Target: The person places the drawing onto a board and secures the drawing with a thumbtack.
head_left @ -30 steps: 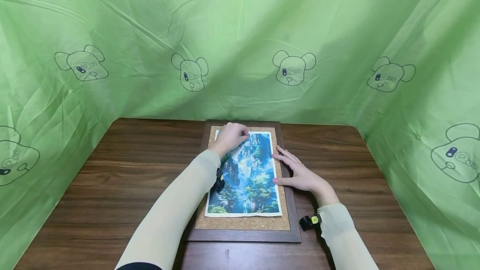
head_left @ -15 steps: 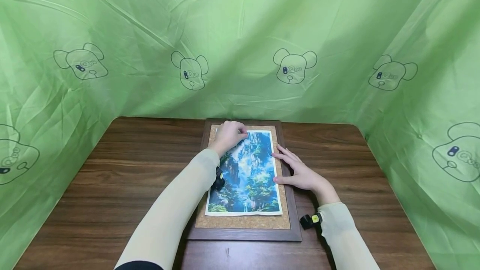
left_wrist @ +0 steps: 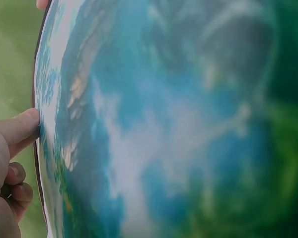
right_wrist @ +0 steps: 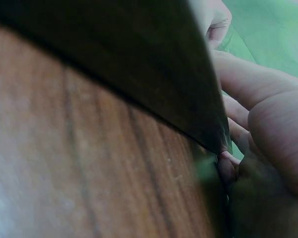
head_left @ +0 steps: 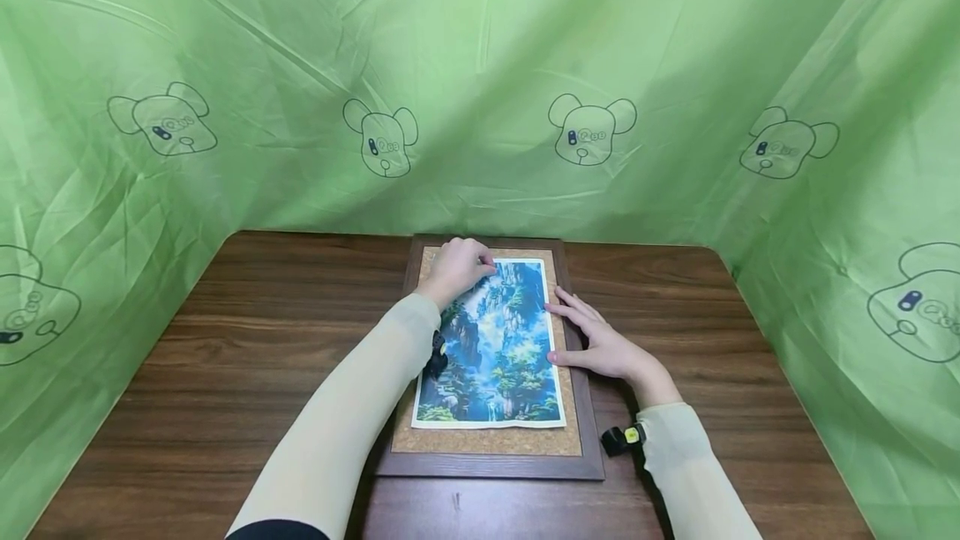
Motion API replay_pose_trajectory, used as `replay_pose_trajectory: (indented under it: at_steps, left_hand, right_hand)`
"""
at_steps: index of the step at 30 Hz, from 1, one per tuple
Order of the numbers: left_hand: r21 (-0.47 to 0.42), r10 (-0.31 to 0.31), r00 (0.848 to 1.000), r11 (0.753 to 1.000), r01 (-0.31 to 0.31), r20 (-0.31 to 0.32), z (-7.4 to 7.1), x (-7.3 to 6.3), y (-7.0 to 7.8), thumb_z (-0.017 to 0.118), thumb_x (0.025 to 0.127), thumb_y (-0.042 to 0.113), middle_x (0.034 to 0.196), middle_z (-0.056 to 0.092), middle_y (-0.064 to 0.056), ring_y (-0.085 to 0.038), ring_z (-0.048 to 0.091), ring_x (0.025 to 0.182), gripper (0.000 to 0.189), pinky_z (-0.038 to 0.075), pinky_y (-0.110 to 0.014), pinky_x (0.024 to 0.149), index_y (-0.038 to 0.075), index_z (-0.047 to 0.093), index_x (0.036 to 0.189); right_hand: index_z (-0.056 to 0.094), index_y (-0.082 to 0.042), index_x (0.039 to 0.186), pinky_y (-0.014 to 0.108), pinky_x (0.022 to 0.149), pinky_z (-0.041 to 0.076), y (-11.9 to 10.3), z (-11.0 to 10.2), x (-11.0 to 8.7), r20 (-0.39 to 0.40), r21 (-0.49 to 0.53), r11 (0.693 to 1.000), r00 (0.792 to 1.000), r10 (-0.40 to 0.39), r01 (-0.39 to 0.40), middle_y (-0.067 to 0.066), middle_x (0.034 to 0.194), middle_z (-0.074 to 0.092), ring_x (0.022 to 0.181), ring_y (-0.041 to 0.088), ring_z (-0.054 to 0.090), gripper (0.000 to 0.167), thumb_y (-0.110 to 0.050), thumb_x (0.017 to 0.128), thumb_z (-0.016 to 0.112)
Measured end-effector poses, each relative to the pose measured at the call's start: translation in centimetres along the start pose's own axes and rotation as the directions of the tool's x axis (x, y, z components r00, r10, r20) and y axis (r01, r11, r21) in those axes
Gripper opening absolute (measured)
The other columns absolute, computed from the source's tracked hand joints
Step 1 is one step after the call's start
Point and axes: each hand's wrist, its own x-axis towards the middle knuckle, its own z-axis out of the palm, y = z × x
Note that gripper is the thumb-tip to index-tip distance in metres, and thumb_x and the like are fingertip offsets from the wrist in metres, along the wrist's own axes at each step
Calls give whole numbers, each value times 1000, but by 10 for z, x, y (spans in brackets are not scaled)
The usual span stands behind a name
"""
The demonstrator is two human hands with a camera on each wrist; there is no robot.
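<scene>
A glossy landscape print with a white border lies on a cork board in a dark wooden frame. At the print's top edge, my left hand brings thumb and forefinger together, the other fingers curled. In the left wrist view, my left hand has its fingertips right against the printed surface. Whether something sits between them, I cannot tell. My right hand spreads across the frame's right side, with fingertips touching the print's right edge. In the right wrist view, the right hand reaches past the frame's dark side.
The board lies on a brown wood-grain table, its far end close to a green cloth backdrop with bear-head outlines. Cloth also hangs along the left and right sides. Black cameras are strapped to both wrists.
</scene>
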Motion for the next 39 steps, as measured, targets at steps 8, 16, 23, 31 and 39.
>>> replay_pose_trajectory:
  at_steps: [8,16,23,31,39]
  left_hand:
    - [10,2,999,1000,-2,33,-4,-1,2,82,102,28,99,80,4,-18,73,89,9,61,-44,87,21,87,97]
    - [26,11,999,1000,-12,49,-5,1,1,82,102,27,97,80,5,-17,73,87,8,61,-42,86,21,87,99]
    - [71,17,997,997,-22,72,-5,3,3,81,103,27,99,81,4,-17,73,88,10,61,-42,87,20,87,101]
    - [86,21,996,996,-29,91,-7,3,4,80,104,28,103,82,2,-19,75,94,12,61,-42,90,19,88,105]
    - [108,22,993,994,-34,113,-6,3,4,79,104,29,112,81,0,-21,75,102,16,61,-43,94,17,87,111]
  right_hand:
    - [41,-22,171,81,123,12,-1,0,0,4,-2,1000,1000,10,-10,2,185,7,168,39,0,87,-42,98,84]
    - [40,-20,171,83,122,11,0,0,0,1,-15,1000,1000,4,-4,5,185,7,168,41,0,86,-41,99,83]
    - [41,-19,171,82,122,10,-1,0,-1,-3,-11,1000,1000,-4,4,6,184,8,168,42,0,85,-37,100,83]
    - [40,-20,171,83,122,11,-1,1,0,-5,-15,1000,1000,-2,2,5,184,8,168,41,0,85,-38,100,83]
    - [40,-20,171,83,122,10,0,0,0,-2,-12,1000,1000,-2,2,5,184,7,168,41,0,85,-38,100,83]
